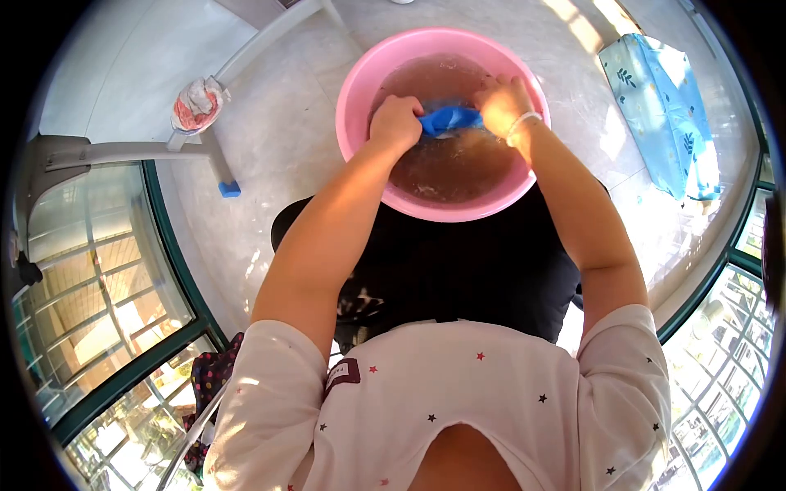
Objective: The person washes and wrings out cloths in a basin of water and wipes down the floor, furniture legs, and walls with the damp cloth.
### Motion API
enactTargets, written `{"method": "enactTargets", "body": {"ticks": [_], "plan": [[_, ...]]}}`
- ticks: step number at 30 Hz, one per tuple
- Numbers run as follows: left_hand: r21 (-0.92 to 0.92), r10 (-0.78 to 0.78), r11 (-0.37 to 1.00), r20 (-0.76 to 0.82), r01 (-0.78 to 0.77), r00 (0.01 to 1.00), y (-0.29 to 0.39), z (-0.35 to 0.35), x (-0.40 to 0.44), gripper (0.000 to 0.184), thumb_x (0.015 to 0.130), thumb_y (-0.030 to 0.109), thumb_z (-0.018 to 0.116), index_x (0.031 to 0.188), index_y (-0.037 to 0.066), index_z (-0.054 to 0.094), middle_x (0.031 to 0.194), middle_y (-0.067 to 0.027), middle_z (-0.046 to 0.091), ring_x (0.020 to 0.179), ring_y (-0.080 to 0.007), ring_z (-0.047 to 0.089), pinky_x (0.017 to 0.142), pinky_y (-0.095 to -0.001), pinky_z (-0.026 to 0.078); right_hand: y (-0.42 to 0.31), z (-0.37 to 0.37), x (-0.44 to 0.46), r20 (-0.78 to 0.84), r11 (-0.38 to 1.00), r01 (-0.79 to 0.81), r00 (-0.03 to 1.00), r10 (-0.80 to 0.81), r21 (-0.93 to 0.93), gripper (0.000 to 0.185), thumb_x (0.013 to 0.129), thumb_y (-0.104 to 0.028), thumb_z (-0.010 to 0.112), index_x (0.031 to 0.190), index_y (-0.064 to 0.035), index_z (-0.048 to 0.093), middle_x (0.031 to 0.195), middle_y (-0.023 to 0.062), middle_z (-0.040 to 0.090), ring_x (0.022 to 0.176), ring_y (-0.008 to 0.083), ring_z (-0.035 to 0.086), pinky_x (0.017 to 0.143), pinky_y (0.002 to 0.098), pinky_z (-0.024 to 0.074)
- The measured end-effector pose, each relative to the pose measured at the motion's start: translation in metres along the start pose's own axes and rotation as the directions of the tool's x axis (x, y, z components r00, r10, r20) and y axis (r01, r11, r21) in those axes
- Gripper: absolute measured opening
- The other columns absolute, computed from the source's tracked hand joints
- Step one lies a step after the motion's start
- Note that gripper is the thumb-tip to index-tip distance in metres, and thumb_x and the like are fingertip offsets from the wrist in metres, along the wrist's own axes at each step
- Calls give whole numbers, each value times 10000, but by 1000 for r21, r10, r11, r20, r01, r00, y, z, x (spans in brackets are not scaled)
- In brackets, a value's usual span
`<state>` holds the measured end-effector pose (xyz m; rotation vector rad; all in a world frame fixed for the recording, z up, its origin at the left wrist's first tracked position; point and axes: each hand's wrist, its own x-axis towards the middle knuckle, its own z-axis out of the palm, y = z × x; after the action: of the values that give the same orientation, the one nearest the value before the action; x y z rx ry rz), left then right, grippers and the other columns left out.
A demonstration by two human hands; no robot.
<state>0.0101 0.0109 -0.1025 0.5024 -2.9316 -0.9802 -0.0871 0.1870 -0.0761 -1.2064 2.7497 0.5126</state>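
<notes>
Cloth (449,121), blue, in pink basin (350,106) of murky water (442,176). Left hand (396,123): fingers closed on one end. Right hand (504,106): fingers curled at opposite end, exact closure unclear. Spacing apparently for control of both ends; basin near black-clad legs (458,262), likely for short reach.

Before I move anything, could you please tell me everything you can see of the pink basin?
The pink basin is round and open, with a smooth rim, and looks like plastic. It sits upright, apparently on the pale floor, just beyond the black trousers. Murky brownish water hides its bottom. Inside its rim, the left hand and right hand hold a blue cloth. Whether the forearms or legs touch it is unclear.
</notes>
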Motion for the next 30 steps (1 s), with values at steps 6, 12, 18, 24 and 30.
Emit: {"method": "enactTargets", "body": {"ticks": [6, 12, 18, 24, 30], "plan": [[432, -171, 902, 390, -15, 905, -8, 46, -12, 435, 783, 137, 582, 1211, 205, 550, 1258, -177, 453, 1124, -348, 499, 938, -407, 425, -58, 25, 17, 499, 926, -123, 863, -78, 356, 808, 786, -184, 615, 1395, -507, 195, 1539, 91, -35, 1361, 485, 60, 975, 682, 270], [466, -168, 883, 435, -62, 885, -13, 50, -12, 407, 830, 143, 526, 1230, 219, 533, 1229, -174, 477, 1153, -364, 474, 937, -436, 419, -74, 55, 18, 396, 975, -94, 918, 7, 202, 645, 844, -297, 572, 1401, -421, 272, 1534, 81, 32, 1335, 514, 109, 945, 715, 257], [158, 224, 949, 278, -275, 934, 1, 1, -3, 160, 810, 211, 627, 939, 128, 674, 900, -129, 592, 862, -327, 568, 766, -392, 454, -45, 27, -13, 36, 938, 20, 999, -35, 346, 333, 773, -340, 648, 1073, -196, 627, 1246, 77, 526, 1251, 314, 388, 984, 638, 228], [48, 487, 873, -136, -485, 863, 50, -98, -10, 154, 760, 156, 685, 911, 127, 688, 829, -78, 585, 743, -248, 568, 665, -339, 460, 5, 2, -11, -224, 396, 143, 960, 167, 907, 244, 758, -263, 699, 883, -88, 583, 751, 85, 611, 680, 237, 587, 623, 343, 457], [123, 504, 856, -409, -501, 761, 99, -179, -28, 251, 727, 269, 740, 849, 72, 642, 763, -98, 617, 634, -233, 578, 588, -331, 462, 39, -138, -43, -451, 287, 374, 846, 283, 882, 128, 805, -99, 649, 857, -64, 537, 706, -15, 543, 665, 80, 502, 590, 227, 401]]}}
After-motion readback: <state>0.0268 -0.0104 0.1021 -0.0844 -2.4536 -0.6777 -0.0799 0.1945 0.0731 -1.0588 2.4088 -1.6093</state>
